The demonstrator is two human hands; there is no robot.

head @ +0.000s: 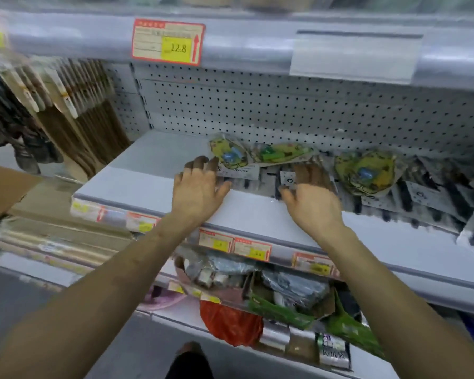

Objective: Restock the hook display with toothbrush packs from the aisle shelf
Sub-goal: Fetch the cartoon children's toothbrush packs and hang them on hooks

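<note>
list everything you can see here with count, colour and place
middle shelf: one, grey, centre
green-yellow packs: three, green and yellow, back of middle shelf
dark packs: several, black with white cards, middle shelf, right
12.8 price tag: one, red and yellow, upper shelf edge
label holder: one, clear, upper shelf edge, right
pegboard: one, grey, behind middle shelf
brown packs: many, brown, hanging at left
red bag: one, red, lower shelf
cardboard box: one, brown, far left
left hand: one, fingers at leftmost green-yellow pack
right hand: one, fingers on dark packs
</note>
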